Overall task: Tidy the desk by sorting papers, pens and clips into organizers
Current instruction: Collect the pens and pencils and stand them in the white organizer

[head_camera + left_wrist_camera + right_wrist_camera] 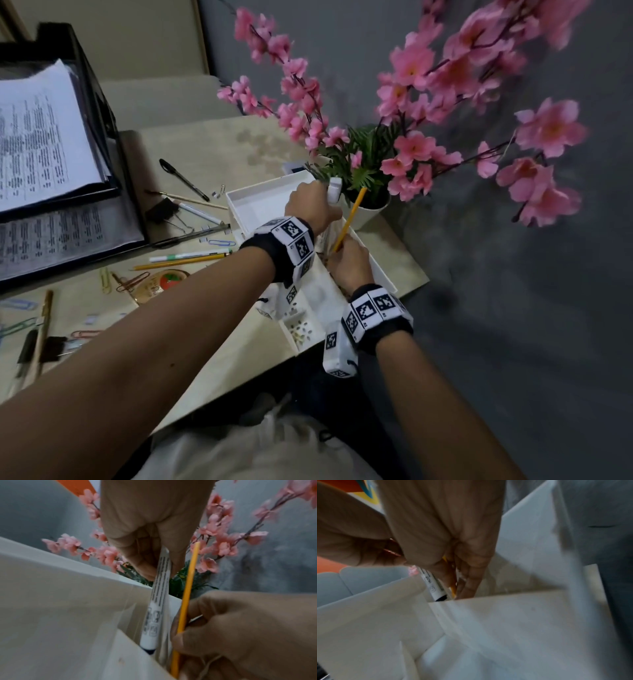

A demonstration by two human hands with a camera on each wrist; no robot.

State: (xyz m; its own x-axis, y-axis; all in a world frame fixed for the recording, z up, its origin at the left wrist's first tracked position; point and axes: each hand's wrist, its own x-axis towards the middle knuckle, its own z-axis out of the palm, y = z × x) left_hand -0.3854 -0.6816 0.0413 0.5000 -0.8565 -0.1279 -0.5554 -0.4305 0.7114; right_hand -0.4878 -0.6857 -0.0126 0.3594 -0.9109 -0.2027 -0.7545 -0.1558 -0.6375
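Observation:
A white desk organizer [255, 193] with several compartments stands at the desk's right end. My left hand [322, 200] hovers over it and pinches a white marker [158, 601], held nearly upright with its dark tip down inside a compartment. Close beside it, my right hand [344, 251] grips a yellow pencil [351, 216], also point down in the same slot. In the right wrist view the marker [434, 586] and the pencil [453, 588] sit side by side between the organizer walls [505, 622]. The bottom of the slot is hidden.
Pink artificial blossoms in a white pot [371, 207] stand right behind the organizer. A black paper tray [102, 113] holding printed sheets fills the left. Loose pens [183, 180], pencils [178, 263], paper clips [221, 242] and binder clips [161, 210] lie scattered between them.

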